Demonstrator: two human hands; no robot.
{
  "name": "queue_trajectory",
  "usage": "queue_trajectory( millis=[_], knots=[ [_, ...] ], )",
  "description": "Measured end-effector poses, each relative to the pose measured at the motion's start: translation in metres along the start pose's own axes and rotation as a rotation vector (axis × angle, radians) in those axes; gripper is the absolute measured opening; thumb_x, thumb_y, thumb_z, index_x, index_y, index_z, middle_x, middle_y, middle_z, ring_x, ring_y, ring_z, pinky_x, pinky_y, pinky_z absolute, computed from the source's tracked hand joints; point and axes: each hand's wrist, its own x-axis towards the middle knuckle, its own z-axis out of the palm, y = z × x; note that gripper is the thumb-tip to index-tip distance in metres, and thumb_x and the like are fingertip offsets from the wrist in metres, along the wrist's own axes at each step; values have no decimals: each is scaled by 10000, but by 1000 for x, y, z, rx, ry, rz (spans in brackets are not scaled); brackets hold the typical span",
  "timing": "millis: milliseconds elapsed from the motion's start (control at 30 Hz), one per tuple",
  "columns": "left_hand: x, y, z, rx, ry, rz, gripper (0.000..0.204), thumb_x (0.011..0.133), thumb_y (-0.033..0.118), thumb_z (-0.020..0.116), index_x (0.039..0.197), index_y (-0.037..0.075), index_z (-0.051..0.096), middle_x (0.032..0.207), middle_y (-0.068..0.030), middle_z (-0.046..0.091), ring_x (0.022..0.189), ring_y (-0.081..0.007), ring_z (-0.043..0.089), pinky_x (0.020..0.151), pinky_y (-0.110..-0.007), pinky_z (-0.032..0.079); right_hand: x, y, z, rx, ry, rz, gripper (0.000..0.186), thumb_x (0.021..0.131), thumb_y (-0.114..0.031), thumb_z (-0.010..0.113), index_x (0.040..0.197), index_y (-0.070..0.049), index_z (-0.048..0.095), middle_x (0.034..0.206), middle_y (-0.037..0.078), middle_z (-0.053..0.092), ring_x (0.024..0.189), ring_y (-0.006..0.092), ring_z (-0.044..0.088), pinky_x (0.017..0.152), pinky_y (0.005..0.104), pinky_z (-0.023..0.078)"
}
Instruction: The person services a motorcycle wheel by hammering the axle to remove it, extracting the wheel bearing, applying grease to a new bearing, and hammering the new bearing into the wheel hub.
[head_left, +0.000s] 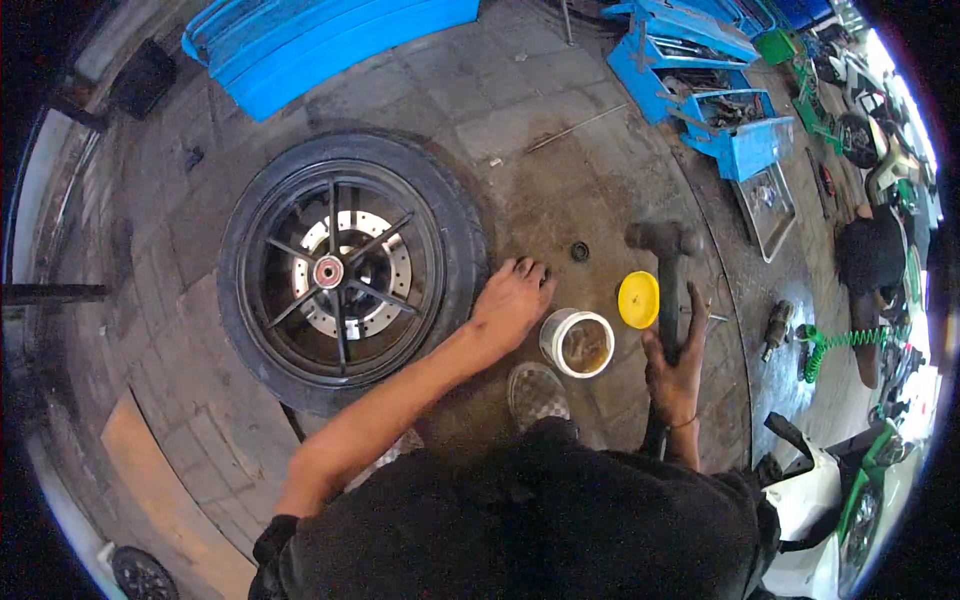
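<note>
My left hand point(508, 305) reaches to the floor right of a wheel with a black tyre point(252, 235), brake disc and centre bearing point(329, 271); its fingers curl around something small and dark that I cannot make out. My right hand point(672, 380) grips a hammer point(665, 240) by its handle, head upward in the picture. Between my hands stands an open white tub point(553, 345) of brownish-yellow substance, with a yellow lid point(637, 300) beside it. A small black ring point(580, 250) lies on the floor above the tub.
Blue toolboxes point(330, 45) point(750, 145) are at the top, above a metal tray point(770, 225). At right are an air tool point(780, 325) with green coiled hose, motorbike parts and another person point(875, 250). A board point(160, 480) lies lower left; a thin rod point(575, 128) lies above the wheel.
</note>
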Motion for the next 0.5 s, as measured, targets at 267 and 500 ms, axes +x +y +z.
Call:
queue_trajectory(
  millis=[267, 500],
  knots=[
    [25, -9, 32, -373, -262, -330, 348, 936, 259, 508, 1144, 10, 631, 957, -273, 680, 872, -445, 671, 801, -513, 551, -23, 52, -3, 264, 24, 177, 820, 811, -48, 697, 1523, -38, 290, 1565, 163, 311, 1467, 281, 250, 1194, 423, 201],
    [-68, -28, -146, -429, 105, -512, 417, 796, 201, 775, 1162, 22, 690, 1248, -265, 594, 1176, -431, 568, 1013, -455, 467, 5, 12, 9, 192, -95, -62, 784, 841, 40, 617, 1536, -55, 268, 1526, 152, 352, 1368, 283, 396, 1141, 432, 319]
  ],
)
